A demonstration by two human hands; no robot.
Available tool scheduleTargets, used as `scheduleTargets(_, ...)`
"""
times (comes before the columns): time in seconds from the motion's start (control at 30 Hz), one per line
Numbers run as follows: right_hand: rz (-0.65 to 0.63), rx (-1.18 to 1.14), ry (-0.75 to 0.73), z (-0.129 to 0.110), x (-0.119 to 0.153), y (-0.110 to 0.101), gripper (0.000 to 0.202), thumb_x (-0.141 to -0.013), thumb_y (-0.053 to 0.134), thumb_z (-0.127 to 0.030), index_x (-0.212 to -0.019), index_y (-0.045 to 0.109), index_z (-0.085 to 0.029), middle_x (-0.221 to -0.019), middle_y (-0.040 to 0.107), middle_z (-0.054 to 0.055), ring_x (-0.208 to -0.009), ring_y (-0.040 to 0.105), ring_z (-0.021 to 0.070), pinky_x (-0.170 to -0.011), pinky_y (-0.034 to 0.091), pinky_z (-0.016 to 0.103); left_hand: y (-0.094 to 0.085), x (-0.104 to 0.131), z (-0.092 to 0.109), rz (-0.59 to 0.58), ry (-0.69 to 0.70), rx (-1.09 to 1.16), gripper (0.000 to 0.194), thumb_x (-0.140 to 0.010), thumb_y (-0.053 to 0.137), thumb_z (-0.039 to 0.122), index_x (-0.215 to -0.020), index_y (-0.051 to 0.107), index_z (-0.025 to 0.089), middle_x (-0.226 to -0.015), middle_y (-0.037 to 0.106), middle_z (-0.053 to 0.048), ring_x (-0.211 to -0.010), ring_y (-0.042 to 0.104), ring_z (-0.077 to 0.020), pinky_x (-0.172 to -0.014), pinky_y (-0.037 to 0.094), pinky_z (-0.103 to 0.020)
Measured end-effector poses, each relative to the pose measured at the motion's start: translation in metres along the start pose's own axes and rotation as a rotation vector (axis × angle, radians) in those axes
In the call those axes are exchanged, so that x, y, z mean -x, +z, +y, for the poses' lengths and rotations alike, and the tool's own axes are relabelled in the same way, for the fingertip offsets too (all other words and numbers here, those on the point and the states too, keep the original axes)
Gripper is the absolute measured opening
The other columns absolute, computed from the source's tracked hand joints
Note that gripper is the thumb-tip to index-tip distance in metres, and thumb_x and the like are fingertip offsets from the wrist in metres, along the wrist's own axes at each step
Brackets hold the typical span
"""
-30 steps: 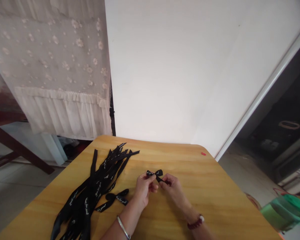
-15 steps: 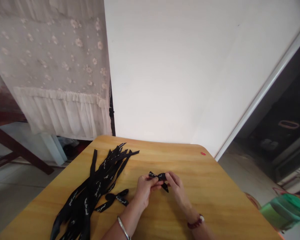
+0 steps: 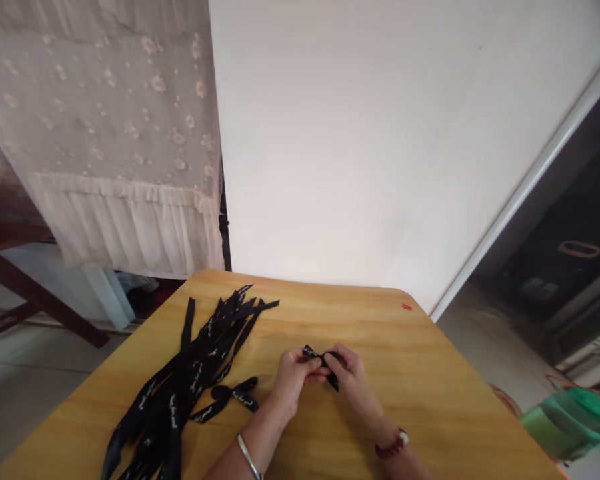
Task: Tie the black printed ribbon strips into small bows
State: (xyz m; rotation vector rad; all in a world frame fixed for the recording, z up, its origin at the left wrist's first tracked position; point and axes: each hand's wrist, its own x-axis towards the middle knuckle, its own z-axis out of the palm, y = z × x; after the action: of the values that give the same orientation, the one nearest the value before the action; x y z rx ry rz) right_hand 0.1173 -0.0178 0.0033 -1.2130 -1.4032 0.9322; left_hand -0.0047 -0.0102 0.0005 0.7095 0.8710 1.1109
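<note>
Between my two hands is a black ribbon bow [image 3: 334, 381] with white lettering, held just above the wooden table. My left hand [image 3: 295, 377] pinches it near the middle from the left. My right hand [image 3: 349, 370] has its fingers closed on the right side of the bow, covering much of that loop. One tail hangs down below the fingers, and the knot is mostly hidden. To the left of my left forearm lies another black ribbon bow [image 3: 233, 395], loosely looped on the table.
A long pile of black printed ribbons [image 3: 195, 373] covers the left part of the wooden table [image 3: 430, 400]. A small red item [image 3: 407, 307] lies near the far right corner. The white wall [image 3: 350, 147] stands behind the table. A green translucent container [image 3: 570, 423] is beyond the right edge.
My right hand has shifted left along the bow toward its middle, and its fingers now cover the right loop. My left hand has barely moved.
</note>
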Motion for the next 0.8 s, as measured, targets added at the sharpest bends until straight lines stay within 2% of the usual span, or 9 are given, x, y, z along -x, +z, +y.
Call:
scheduleTargets(0.27,-0.006,0.014,-0.024,-0.0016,0.0017,-0.0003,0.021,-0.072,0.050,-0.031,-0.056,0.048,-0.017,-0.051,0.043,-0.004,-0.049,0.040,0.0101,-0.045,0.032,0.019,0.0011,-0.0004,0.0004,-0.022,-0.018,-0.023,0.012,-0.055,0.067,0.015,-0.062,0.061,0.008,-0.056,0.065,-0.006,-0.051,0.062,-0.0150,-0.048,0.049,-0.022)
scheduleTargets(0.6,0.005,0.039,-0.015,-0.0028,0.0018,-0.0002,0.024,-0.072,0.051,-0.037,-0.058,0.048,-0.018,-0.051,0.044,-0.004,-0.048,0.042,0.0106,-0.045,0.032,0.020,0.0029,0.0016,0.0025,-0.013,-0.010,-0.023,0.014,-0.053,0.069,0.017,-0.061,0.062,0.008,-0.056,0.065,-0.006,-0.052,0.062,-0.0157,-0.049,0.048,-0.023)
scheduleTargets(0.8,-0.010,0.048,-0.020,-0.0032,0.0010,-0.0005,0.019,-0.072,0.053,-0.033,-0.061,0.052,-0.017,-0.055,0.051,-0.001,-0.053,0.046,0.0126,-0.049,0.036,0.022,0.0044,0.0036,0.0031,-0.041,-0.003,-0.029,0.016,-0.053,0.069,0.017,-0.063,0.062,0.008,-0.058,0.065,-0.006,-0.054,0.062,-0.0157,-0.051,0.048,-0.023)
